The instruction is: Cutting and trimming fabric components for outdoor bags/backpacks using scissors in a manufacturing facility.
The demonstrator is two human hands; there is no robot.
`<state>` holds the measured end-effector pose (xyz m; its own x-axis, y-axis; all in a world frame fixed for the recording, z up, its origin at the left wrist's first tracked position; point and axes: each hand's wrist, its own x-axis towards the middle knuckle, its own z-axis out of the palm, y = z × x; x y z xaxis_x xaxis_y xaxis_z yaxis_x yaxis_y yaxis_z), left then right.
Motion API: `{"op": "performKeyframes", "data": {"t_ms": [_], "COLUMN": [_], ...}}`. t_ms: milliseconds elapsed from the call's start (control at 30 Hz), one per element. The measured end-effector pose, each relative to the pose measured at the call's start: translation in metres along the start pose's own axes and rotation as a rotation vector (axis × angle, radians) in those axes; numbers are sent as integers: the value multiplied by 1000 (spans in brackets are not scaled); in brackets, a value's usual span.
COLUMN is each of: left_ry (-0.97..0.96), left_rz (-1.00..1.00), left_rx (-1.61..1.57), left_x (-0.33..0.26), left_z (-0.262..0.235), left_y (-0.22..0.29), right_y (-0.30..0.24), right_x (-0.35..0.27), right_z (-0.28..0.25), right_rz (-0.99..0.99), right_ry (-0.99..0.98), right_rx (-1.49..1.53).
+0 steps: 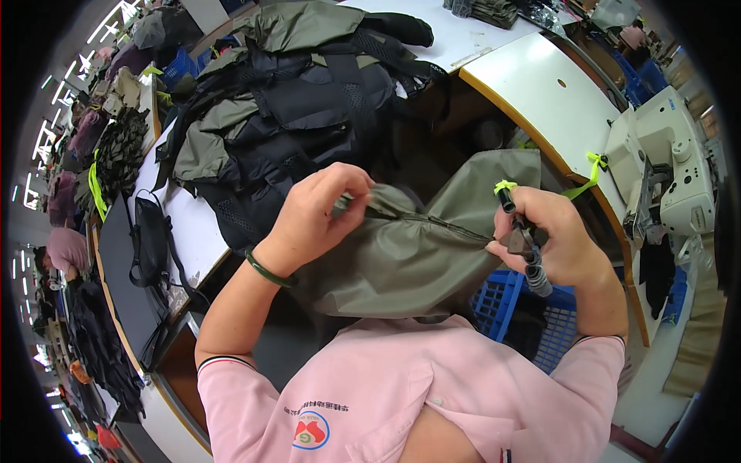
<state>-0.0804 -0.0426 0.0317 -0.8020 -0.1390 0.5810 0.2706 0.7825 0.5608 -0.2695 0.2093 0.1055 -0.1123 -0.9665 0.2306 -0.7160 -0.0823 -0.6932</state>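
Note:
Between my hands an olive-green fabric piece hangs in front of me, with a dark seam running across it. My left hand, a dark green bangle at its wrist, pinches the fabric near the left end of the seam. At the right end, my right hand grips the seam between thumb and finger. That same hand also holds a small dark hand tool with a yellow-green tie at one end and a grey ribbed end; its exact kind is hard to tell.
Black and olive backpack-like pieces are heaped on the white table ahead. A white sewing machine stands at right, beside a curved table panel. A blue plastic basket sits below my right hand. Black strapped pieces lie at left.

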Motion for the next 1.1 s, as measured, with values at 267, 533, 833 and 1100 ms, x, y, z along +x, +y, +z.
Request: {"op": "performKeyframes", "data": {"t_ms": [267,533,833,1100], "left_ry": [-247,95,126,114], "left_rz": [10,272,315,331], "left_rx": [-221,87,55,10], "left_x": [7,-11,-27,-26], "left_z": [31,38,44,46], "left_y": [17,23,18,24], "right_y": [3,19,27,4], "right_x": [7,-5,-6,6], "right_z": [8,27,26,-22], "right_rz": [-113,-62,-115,-133], "right_ry": [-35,-67,-32,-35], "right_rx": [82,86,-100,-673]}}
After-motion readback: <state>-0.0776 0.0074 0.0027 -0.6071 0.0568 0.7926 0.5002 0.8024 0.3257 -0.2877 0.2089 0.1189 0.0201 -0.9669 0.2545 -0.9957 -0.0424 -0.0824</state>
